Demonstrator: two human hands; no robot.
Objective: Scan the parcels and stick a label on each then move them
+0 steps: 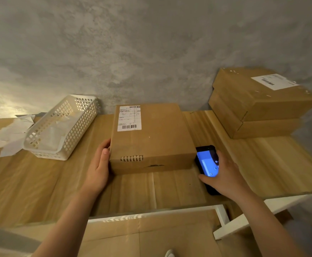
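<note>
A brown cardboard parcel [157, 138] lies in the middle of the wooden table [40, 182], with a white barcode label [129, 118] on its far left corner. My left hand [98, 167] rests flat against the parcel's left side, thumb at the top edge. To the parcel's right, my right hand [225, 175] grips a black phone [207, 162] whose blue screen is lit. The phone sits low, just beside the parcel's near right corner.
Two labelled cardboard parcels [259, 102] are stacked at the back right against the grey wall. A white plastic basket [62, 128] with white sheets in it stands at the back left, loose papers [12, 134] beside it. Flat cardboard [151, 234] lies below the table's front edge.
</note>
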